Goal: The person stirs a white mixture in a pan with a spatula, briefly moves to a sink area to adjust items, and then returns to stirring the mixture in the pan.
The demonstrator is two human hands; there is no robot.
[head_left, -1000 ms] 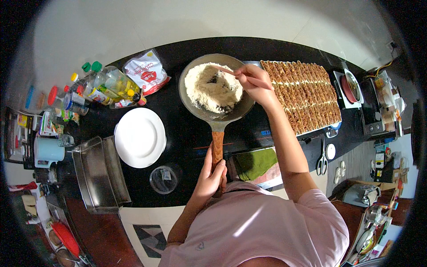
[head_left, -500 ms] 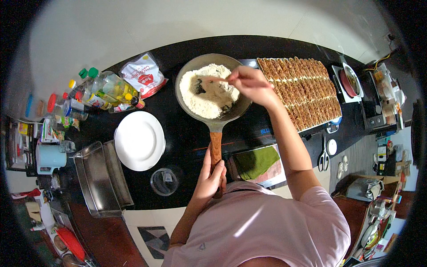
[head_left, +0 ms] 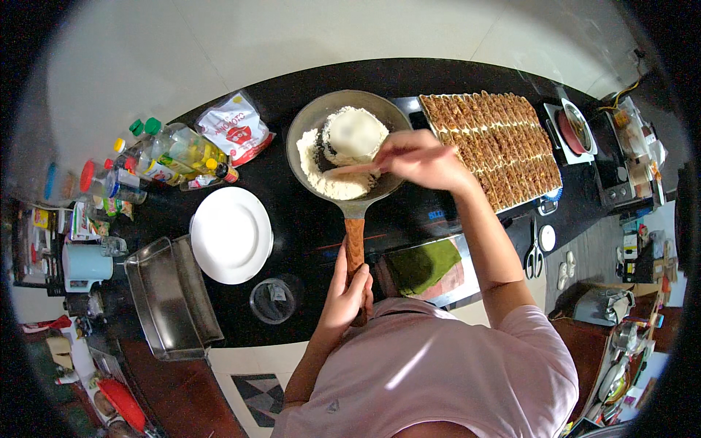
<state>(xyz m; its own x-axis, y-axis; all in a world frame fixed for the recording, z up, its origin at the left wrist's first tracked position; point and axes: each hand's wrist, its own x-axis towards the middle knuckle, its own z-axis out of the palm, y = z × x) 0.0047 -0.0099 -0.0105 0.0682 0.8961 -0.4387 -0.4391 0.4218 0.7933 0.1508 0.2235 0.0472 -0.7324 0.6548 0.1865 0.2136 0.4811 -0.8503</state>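
Note:
A grey frying pan [head_left: 312, 119] with a wooden handle sits on the black cooktop, holding white flour-like powder [head_left: 356, 135]. The powder is heaped at the pan's upper middle, with more along its left and lower side and dark pan surface showing between. My left hand [head_left: 343, 301] is closed around the pan's handle, near my body. Over the right rim, my right hand [head_left: 423, 160] grips a wooden spatula [head_left: 349, 170], whose blade lies low in the powder. The fingers are slightly blurred.
A tray of browned, shredded-topped food strips [head_left: 489, 146] lies right of the pan. White plates [head_left: 232, 235], a metal loaf pan [head_left: 164, 299] and a clear container [head_left: 272, 300] stand left. Bottles [head_left: 179, 150] and a bag [head_left: 234, 128] are behind them; a green cloth [head_left: 423, 266] and scissors [head_left: 534, 255] lie nearer.
My right hand and the spatula have moved downward in the pan. The spread powder is now heaped at the upper middle, with a separate band below. My left hand keeps its hold.

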